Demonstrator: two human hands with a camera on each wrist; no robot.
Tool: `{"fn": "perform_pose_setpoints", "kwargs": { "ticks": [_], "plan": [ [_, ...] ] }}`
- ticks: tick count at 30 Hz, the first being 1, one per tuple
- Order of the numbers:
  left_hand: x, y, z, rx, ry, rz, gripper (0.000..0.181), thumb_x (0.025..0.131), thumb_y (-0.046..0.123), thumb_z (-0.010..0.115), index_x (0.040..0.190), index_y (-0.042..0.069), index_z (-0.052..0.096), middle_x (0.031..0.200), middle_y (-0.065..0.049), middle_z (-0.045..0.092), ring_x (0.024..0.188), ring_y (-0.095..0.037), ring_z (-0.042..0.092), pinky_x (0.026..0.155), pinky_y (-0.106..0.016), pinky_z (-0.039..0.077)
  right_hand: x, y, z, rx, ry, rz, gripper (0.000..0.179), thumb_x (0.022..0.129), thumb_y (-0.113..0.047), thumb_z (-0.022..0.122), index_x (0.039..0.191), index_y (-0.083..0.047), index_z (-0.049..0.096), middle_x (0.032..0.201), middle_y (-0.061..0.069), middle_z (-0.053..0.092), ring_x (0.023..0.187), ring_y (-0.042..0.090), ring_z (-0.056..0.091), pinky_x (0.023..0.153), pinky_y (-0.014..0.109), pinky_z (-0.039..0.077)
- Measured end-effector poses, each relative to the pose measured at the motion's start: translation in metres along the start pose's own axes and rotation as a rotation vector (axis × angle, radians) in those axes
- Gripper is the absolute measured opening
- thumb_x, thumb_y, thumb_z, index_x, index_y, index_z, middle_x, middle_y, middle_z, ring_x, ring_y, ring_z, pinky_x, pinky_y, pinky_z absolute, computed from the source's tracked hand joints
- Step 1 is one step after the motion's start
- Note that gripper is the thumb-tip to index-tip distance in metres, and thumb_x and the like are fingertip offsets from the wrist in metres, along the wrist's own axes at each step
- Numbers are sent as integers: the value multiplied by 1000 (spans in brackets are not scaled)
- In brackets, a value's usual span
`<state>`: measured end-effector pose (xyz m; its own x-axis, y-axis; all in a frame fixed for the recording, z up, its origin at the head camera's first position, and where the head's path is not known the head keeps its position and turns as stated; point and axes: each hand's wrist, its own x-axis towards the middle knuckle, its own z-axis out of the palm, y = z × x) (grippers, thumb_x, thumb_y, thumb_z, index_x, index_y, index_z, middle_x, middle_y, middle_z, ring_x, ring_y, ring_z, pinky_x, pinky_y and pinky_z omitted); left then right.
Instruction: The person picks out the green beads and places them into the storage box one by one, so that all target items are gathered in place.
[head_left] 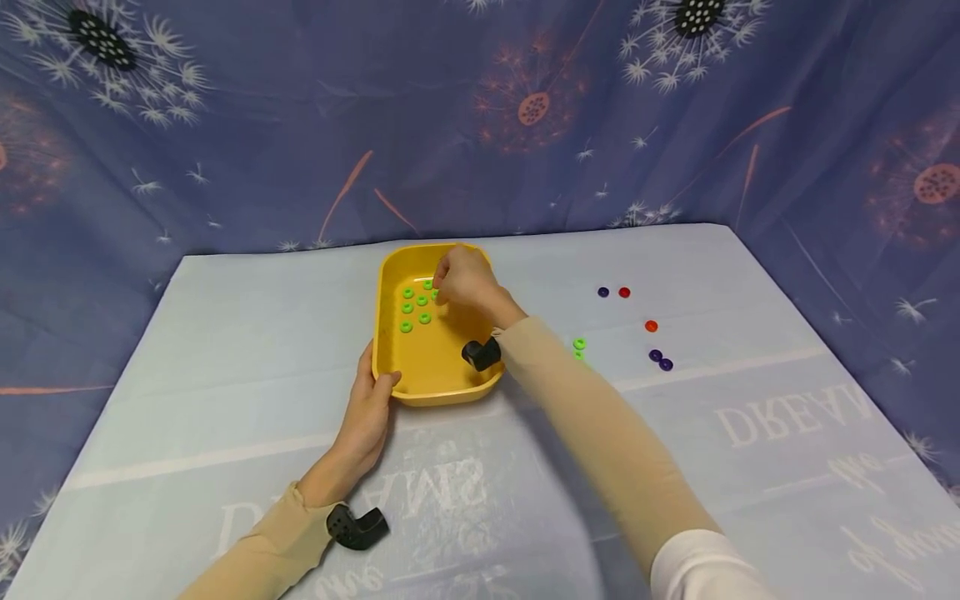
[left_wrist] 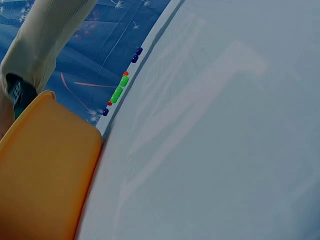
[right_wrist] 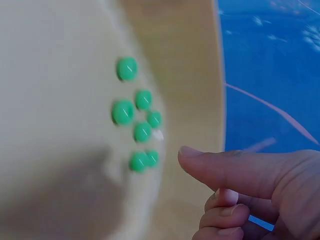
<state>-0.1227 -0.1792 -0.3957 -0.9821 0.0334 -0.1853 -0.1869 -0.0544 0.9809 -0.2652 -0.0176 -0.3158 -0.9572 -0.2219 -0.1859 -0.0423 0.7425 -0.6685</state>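
Note:
A deep yellow plastic tray (head_left: pixel 442 398) lies lengthwise on the table. At its near left corner my left hand (head_left: pixel 367 412) grips the rim, thumb over the edge and fingers along the outer side. Several small green rings (head_left: pixel 407 308) are scattered in the far left part of the tray; they also show as green rings (right_wrist: pixel 123 112) in the right wrist view. Above the tray's far end is my right hand (head_left: pixel 468 279), fingertips close over the rings. In the right wrist view its thumb (right_wrist: pixel 230 172) is straight, the other fingers are bent, and nothing shows between them.
Right of the tray, partly behind the right forearm, lie green rings (head_left: pixel 579 343). Farther right are a red ring (head_left: pixel 625 292), an orange-red ring (head_left: pixel 651 326) and several dark purple rings (head_left: pixel 656 355). A pale cloth covers the table (head_left: pixel 262 333); a blue patterned curtain (head_left: pixel 420 125) hangs behind.

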Motion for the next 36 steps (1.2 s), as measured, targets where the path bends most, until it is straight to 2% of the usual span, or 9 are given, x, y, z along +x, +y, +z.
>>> {"fn": "perform_pose_setpoints", "kwargs": {
  "ticks": [4, 11, 14, 19, 28, 36],
  "plan": [
    [-1, -1, 4, 2, -11, 6, 69, 97, 3, 36, 159, 11, 7, 165, -5, 10, 148, -17, 17, 121, -38, 16, -10, 14, -22, 62, 57, 4, 14, 76, -3, 82, 88, -3, 76, 94, 7, 68, 99, 25, 50, 80, 34, 48],
    [-2, -3, 13, 2, -40, 6, 69, 97, 2, 35, 159, 12, 6, 165, -4, 10, 148, -16, 17, 120, -38, 16, -38, 49, -56, 182, 122, 27, 13, 76, -9, 83, 80, -7, 71, 78, 5, 66, 84, 23, 54, 81, 34, 46],
    [-1, -2, 15, 10, -46, 7, 69, 98, 3, 35, 159, 12, 6, 165, -3, 9, 148, -15, 16, 120, -37, 16, -50, 64, -65, 213, 151, 50, 13, 76, -8, 83, 81, -7, 71, 74, 4, 63, 82, 24, 53, 75, 34, 45],
    [-1, 2, 14, 9, -52, -6, 70, 98, 4, 34, 160, 14, 3, 165, 0, 7, 149, -11, 14, 121, -35, 15, -65, 86, -71, 230, 173, 88, 14, 75, -9, 84, 81, -7, 71, 66, 1, 58, 78, 22, 51, 69, 31, 40],
    [-7, 6, 6, 5, -24, -76, 70, 100, 6, 31, 160, 18, -3, 166, 8, 1, 149, -4, 9, 122, -30, 12, -84, 117, -71, 251, 194, 63, 13, 76, -10, 82, 81, -6, 71, 64, 0, 57, 70, 20, 49, 63, 29, 38],
    [-6, 5, 8, -11, -15, -69, 69, 100, 6, 31, 160, 17, -4, 166, 8, 1, 149, -4, 8, 122, -28, 11, -102, 149, -74, 262, 227, 92, 14, 78, -11, 82, 84, -5, 71, 66, 2, 57, 69, 20, 49, 66, 31, 39]
  ]
}}
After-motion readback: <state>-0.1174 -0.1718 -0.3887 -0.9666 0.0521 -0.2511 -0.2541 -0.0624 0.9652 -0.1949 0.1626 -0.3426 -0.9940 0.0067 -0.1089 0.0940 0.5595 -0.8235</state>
